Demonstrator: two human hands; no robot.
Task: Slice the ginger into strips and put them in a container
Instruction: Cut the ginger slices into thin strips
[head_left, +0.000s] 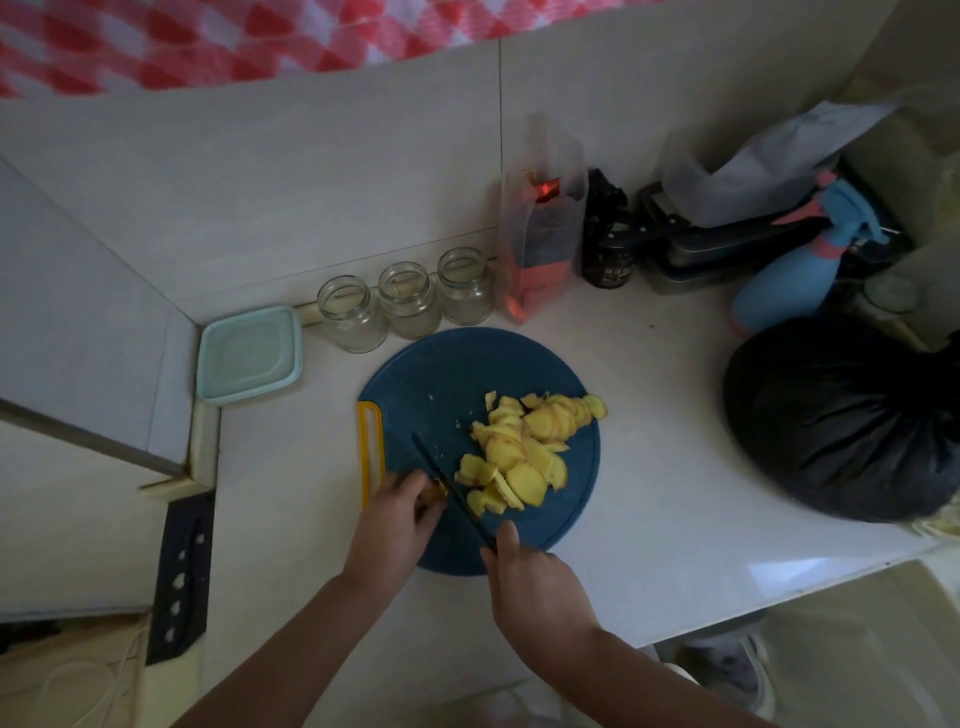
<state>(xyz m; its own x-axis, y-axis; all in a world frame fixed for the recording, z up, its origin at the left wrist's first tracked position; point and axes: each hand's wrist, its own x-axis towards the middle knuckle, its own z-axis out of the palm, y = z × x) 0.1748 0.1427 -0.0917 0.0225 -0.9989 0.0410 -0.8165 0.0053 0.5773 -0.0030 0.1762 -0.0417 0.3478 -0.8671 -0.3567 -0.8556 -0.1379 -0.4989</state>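
Observation:
A round dark blue cutting board (441, 374) with a yellow and white handle lies on the white counter. A heap of yellow ginger slices (524, 452) covers its right half. My left hand (397, 514) pins a small piece of ginger (435, 491) at the board's near left edge. My right hand (530, 577) grips a dark knife (449, 491), its blade resting against that piece. A pale green lidded plastic container (249, 353) sits at the back left, apart from the board.
Three open glass jars (405, 299) stand in a row behind the board, beside a clear bag (540, 234) and a dark bottle (608, 249). A blue spray bottle (795, 270) and a tied black bag (847, 421) crowd the right side. A black knife holder (182, 577) hangs at left.

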